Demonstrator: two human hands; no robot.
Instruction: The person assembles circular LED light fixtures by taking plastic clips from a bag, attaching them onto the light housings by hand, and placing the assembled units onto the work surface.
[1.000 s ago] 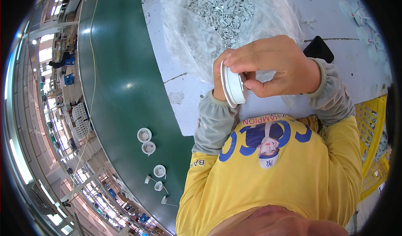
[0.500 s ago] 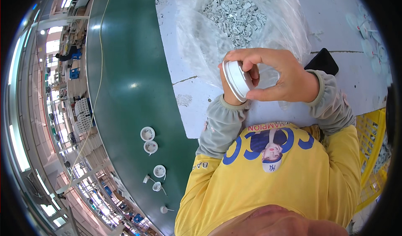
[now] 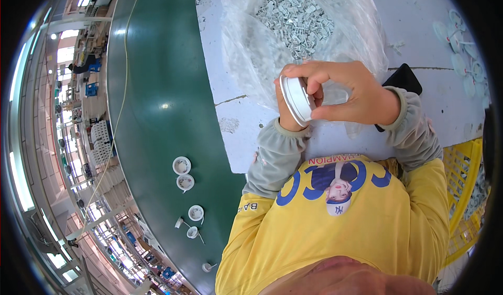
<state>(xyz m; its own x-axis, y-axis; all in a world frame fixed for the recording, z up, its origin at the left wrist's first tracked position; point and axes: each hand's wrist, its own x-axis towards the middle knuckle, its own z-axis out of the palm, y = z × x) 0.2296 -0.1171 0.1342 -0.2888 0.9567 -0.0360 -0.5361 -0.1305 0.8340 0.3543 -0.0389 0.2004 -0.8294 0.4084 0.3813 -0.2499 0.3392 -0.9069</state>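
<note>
One cap point(image 3: 297, 99) sits between left hand point(image 3: 284, 110) and right hand point(image 3: 352, 91).

A person in a yellow shirt point(image 3: 346, 216) and grey sleeve covers point(image 3: 277, 151) grips a white round part point(image 3: 297, 100) between right hand point(image 3: 356, 93) thumb and fingers, the left hand point(image 3: 285, 114) mostly hidden behind it. Beyond, a clear plastic bag point(image 3: 367, 33) of small pale pieces point(image 3: 298, 22) sits on the counter point(image 3: 435, 104); white cups point(image 3: 182, 165) dot a green surface point(image 3: 157, 132) at left.
</note>
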